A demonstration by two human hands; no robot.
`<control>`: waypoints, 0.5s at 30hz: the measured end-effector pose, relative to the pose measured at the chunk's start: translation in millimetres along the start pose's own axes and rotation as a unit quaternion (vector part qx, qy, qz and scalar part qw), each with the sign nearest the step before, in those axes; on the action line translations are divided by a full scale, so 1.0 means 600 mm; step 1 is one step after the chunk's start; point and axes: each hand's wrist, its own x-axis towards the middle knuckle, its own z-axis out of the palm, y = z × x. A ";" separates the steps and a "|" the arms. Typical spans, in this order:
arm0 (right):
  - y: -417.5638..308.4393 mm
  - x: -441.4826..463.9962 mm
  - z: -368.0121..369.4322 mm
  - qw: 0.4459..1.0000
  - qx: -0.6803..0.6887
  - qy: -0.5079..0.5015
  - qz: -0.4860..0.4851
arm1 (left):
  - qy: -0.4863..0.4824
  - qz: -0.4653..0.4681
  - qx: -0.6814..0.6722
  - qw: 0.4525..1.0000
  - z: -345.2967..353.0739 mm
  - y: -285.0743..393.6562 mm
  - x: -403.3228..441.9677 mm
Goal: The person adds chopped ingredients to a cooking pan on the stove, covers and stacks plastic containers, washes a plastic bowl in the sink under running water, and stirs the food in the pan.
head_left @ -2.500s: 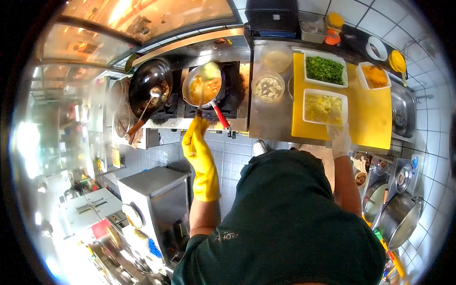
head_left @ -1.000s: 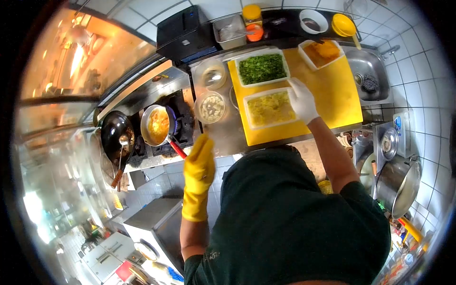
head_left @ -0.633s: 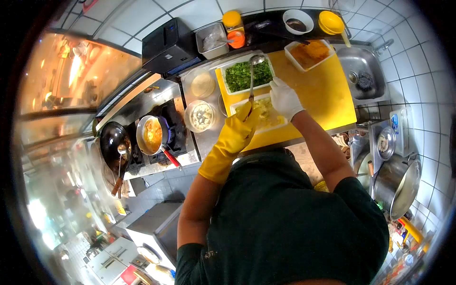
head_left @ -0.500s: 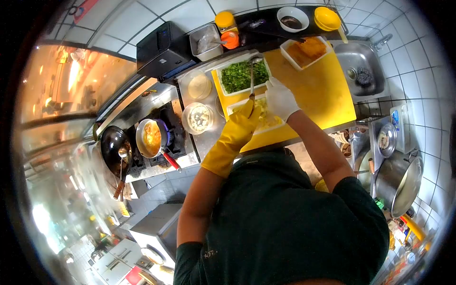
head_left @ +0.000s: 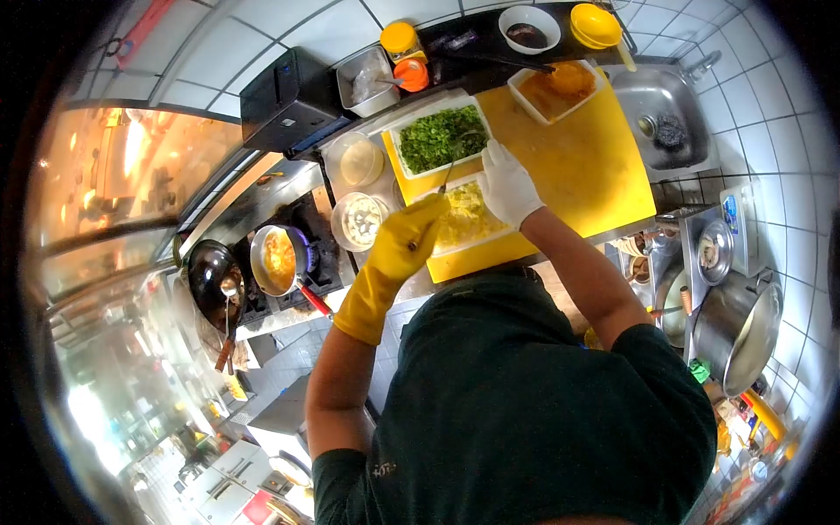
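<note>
My left hand [head_left: 404, 238], in a yellow rubber glove, is closed around the handle of a metal spoon [head_left: 450, 168]. The spoon's far end lies in chopped greens [head_left: 433, 142] in a white tray [head_left: 398, 160]. Nearer to me, a second white tray [head_left: 477, 244] holds pale yellow chopped food [head_left: 464, 217], partly hidden by the yellow glove. My right hand [head_left: 512, 186], in a white glove, has its fingers stretched out beside the two trays, the fingertips at the greens tray's corner. Whether they press on the rim I cannot tell.
The trays stand on a yellow cutting board [head_left: 586, 166], with an orange-stained container [head_left: 551, 107] at its back. Left are two round tubs, including one with white pieces [head_left: 360, 220], and a pan [head_left: 278, 261] over a blue flame. A dark wok [head_left: 213, 284] sits beyond; a sink [head_left: 669, 101] is right.
My left hand has moved left and slightly toward me, and the spoon now slants more, its end still in the greens. My right hand stays nearly in place beside the trays.
</note>
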 end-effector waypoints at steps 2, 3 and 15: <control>0.001 -0.001 0.004 1.000 -0.001 0.008 -0.004 | 0.063 -0.112 -0.140 0.982 -0.001 -0.021 -0.012; 0.001 -0.002 0.004 1.000 -0.002 0.012 -0.005 | 0.091 -0.154 -0.185 0.967 -0.004 -0.025 -0.010; 0.008 -0.018 -0.009 0.997 0.013 0.062 -0.042 | 0.300 -0.235 -0.465 0.799 -0.011 -0.048 -0.002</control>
